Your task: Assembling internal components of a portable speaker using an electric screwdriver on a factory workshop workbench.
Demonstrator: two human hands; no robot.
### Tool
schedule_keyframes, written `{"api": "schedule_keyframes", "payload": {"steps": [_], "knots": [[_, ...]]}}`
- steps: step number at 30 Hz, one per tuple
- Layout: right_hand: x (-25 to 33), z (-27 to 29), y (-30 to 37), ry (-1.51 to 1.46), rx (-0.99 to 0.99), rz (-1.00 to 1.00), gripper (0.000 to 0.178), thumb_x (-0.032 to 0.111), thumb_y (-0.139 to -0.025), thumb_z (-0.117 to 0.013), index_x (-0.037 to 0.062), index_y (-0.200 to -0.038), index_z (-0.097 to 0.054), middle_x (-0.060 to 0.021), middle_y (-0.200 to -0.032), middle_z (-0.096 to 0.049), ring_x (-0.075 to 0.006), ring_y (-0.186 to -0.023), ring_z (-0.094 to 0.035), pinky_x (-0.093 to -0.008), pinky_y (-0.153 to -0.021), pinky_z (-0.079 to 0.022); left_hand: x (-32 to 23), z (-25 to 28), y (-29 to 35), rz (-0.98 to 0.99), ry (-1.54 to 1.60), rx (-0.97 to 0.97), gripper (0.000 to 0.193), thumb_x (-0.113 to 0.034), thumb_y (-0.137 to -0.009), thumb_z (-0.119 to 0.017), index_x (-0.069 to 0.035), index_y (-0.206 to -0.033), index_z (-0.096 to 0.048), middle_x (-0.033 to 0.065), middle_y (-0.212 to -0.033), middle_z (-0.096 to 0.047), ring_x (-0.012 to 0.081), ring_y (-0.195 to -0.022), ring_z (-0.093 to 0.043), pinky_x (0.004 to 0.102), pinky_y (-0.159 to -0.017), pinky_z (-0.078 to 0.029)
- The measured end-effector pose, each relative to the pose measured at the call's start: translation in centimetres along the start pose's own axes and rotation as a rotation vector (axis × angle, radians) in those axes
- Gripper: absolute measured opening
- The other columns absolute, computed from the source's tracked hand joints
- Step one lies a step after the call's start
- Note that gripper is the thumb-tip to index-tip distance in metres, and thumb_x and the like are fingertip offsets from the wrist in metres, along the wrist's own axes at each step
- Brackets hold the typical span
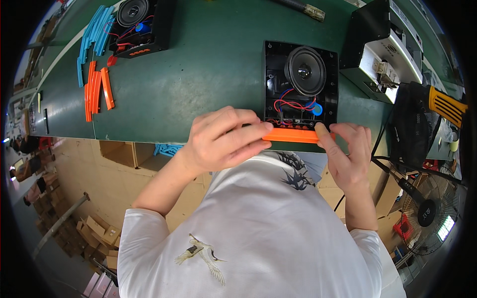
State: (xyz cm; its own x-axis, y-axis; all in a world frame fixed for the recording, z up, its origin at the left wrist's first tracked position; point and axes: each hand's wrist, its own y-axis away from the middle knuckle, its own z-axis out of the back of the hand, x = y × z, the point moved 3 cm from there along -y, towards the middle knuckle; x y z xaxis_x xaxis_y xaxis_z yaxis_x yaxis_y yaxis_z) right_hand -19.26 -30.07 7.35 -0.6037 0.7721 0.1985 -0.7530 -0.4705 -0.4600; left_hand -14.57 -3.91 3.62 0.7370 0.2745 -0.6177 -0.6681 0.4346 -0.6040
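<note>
Along the near edge of an open black speaker housing lies an orange plastic strip. My left hand pinches the strip's left end between thumb and fingers. At its right end, my right hand grips the strip, a fingertip resting on top by the housing's edge. Inside the housing sit a round speaker cone, red and blue wires and a round blue part.
Loose orange strips and blue strips lie at the left of the green table. Another speaker housing stands at the far left. To the right are a silver-and-black machine, a yellow-handled tool and a fan.
</note>
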Motion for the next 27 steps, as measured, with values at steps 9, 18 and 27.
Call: {"api": "schedule_keyframes", "payload": {"steps": [9, 18, 27], "knots": [[0.1, -0.3, 1.2, 0.093, -0.131, 0.157, 0.034, 0.009, -0.07, -0.082, 0.0037, -0.103, -0.08, -0.01, -0.106, -0.072, -0.0225, -0.078, -0.064, -0.0355, -0.069, -0.043, 1.1, 0.1, -1.8, -0.288, -0.001, 0.134, 0.03, -0.02, -0.07, -0.094, -0.012, -0.097, -0.083, 0.0019, -0.088, -0.065, 0.0137, -0.06, -0.054, 0.0251, -0.047, -0.042], [0.0, -0.1, 2.2, -0.198, -0.06, 0.1, 0.035, 0.009, -0.069, -0.083, -0.0011, -0.102, -0.077, -0.0156, -0.102, -0.071, -0.0261, -0.084, -0.068, -0.0369, -0.071, -0.051, 0.4, -0.1, 0.7, -0.152, 0.015, 0.004, 0.026, -0.01, -0.071, -0.092, -0.011, -0.096, -0.083, 0.0048, -0.095, -0.072, 0.0189, -0.073, -0.066, 0.0271, -0.055, -0.053], [-0.1, -0.4, 2.0, 0.042, -0.132, 0.054, 0.032, 0.011, -0.068, -0.085, 0.0121, -0.099, -0.08, -0.0007, -0.105, -0.073, -0.0239, -0.098, -0.064, -0.0418, -0.09, -0.047, 0.4, -1.0, 1.0, -0.212, -0.036, -0.075, 0.022, -0.01, -0.069, -0.087, -0.008, -0.09, -0.082, 0.0055, -0.092, -0.072, 0.0162, -0.067, -0.06, 0.0243, -0.052, -0.049]]}}
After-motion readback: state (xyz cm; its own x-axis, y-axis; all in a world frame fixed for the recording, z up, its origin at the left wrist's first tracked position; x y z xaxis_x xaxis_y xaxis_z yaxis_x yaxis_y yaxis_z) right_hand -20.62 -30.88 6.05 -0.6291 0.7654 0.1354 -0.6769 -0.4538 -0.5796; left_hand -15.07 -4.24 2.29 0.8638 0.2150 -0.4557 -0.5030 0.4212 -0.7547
